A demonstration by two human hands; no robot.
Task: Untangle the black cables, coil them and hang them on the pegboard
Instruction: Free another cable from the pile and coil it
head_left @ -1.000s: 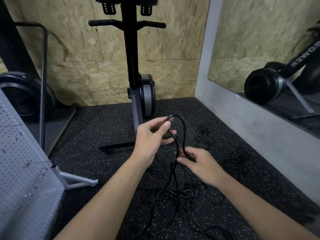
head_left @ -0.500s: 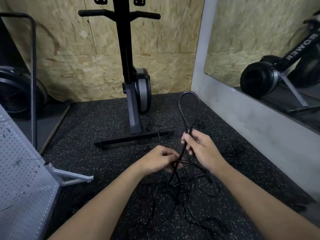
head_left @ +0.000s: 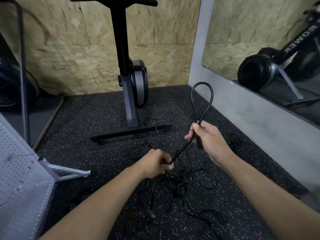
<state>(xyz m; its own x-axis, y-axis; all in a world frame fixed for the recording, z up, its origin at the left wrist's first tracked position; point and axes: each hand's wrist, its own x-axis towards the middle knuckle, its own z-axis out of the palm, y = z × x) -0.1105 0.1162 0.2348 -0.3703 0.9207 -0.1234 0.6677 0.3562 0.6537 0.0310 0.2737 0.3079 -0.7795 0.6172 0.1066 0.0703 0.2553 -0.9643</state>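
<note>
A thick black cable [head_left: 201,99] stands up in a loop above my right hand [head_left: 210,141], which grips it at the loop's base. The same cable runs down and left to my left hand [head_left: 155,163], which pinches it lower, just above the floor. Under and between my hands lies a tangle of thin black cables [head_left: 180,184] spread over the speckled rubber floor. The grey pegboard [head_left: 19,179] leans at the left edge of the view; nothing hangs on the part I see.
A black rowing machine [head_left: 133,80] stands upright on its base bar [head_left: 131,132] right behind the cables. A grey concrete ledge [head_left: 256,122] with a mirror above runs along the right. A fan and a metal frame [head_left: 22,75] stand at the left.
My right hand has risen and moved right, taking over the cable loop. My left hand dropped from holding the loop to pinching the cable low near the tangle.
</note>
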